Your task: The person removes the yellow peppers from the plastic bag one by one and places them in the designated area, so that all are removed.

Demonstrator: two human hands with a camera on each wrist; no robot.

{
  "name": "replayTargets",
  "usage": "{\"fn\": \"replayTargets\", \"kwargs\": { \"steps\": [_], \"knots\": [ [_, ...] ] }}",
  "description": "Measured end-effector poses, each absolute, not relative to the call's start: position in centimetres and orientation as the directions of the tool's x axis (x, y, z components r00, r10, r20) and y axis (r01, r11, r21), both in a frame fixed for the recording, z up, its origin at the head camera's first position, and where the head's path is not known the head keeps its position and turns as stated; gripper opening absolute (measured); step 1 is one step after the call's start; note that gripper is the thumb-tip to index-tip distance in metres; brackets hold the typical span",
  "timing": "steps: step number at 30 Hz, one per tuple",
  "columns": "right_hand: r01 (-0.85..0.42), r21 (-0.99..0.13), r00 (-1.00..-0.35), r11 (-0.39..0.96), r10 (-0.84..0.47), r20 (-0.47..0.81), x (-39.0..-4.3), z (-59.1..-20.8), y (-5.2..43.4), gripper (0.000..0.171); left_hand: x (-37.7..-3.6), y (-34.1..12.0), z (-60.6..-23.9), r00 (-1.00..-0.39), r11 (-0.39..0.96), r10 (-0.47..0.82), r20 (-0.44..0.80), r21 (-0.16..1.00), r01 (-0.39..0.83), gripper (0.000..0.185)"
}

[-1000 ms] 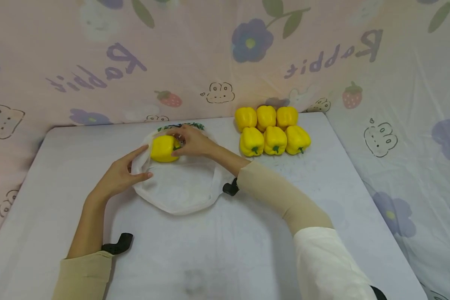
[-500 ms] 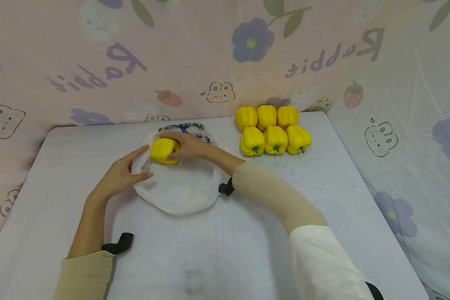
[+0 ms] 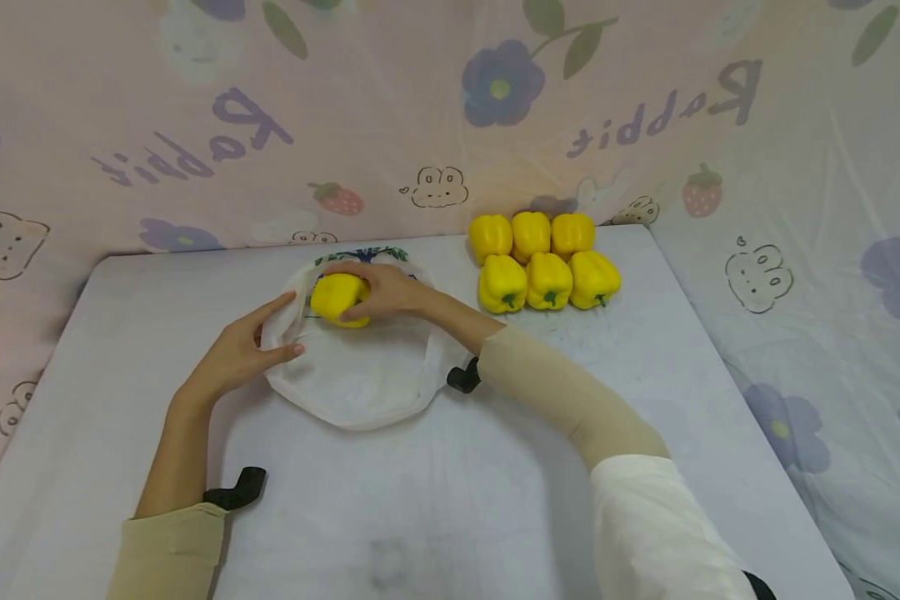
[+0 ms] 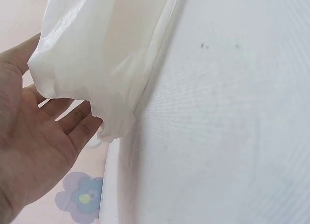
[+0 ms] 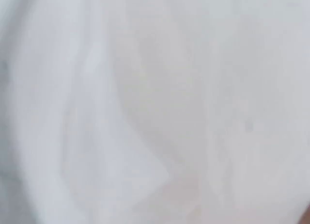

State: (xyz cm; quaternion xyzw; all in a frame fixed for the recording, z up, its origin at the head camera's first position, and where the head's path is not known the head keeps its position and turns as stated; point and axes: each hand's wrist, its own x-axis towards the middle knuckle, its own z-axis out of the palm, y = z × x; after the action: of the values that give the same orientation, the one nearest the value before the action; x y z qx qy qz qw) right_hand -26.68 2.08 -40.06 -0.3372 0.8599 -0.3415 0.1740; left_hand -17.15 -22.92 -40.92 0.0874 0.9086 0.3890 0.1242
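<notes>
In the head view, my right hand [image 3: 392, 292] grips a yellow bell pepper [image 3: 336, 298] over the mouth of a white plastic bag [image 3: 360, 408]. The fingers lie over the pepper's right side, with the thumb below. My left hand [image 3: 240, 346] holds the bag's left rim, thumb and index finger spread wide apart. The left wrist view shows the left hand [image 4: 46, 136] with its fingertips tucked behind the thin bag [image 4: 92, 54]. Blurred white bag plastic [image 5: 160, 88] fills the right wrist view, and the pepper is hidden there.
Several yellow bell peppers [image 3: 549, 279] stand in two rows at the back right of the white table [image 3: 495, 467]. A patterned cloth [image 3: 390, 100] hangs behind and to the right. Black wrist mounts [image 3: 238, 489] stick out from the sleeves.
My right hand has dipped slightly with the yellow bell pepper, then shifted a little right, turning it so its stem is hidden. The left hand stays at the bag's rim.
</notes>
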Motion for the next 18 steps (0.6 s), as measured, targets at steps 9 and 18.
{"fn": "replayTargets", "kwargs": {
  "steps": [9,18],
  "knots": [
    [-0.484,-0.721,-0.727,0.495,-0.686,0.017,-25.8,-38.6,3.9,0.07,-17.2,-23.0,-40.8,-0.956,0.697,0.255,-0.143,0.712,0.079,0.08],
    [-0.472,-0.767,-0.748,0.435,-0.658,0.087,-24.3,-37.7,6.1,0.068,-17.0,-22.8,-40.7,-0.956,0.71,0.244,-0.163,0.701,0.062,0.081]
  ]
}}
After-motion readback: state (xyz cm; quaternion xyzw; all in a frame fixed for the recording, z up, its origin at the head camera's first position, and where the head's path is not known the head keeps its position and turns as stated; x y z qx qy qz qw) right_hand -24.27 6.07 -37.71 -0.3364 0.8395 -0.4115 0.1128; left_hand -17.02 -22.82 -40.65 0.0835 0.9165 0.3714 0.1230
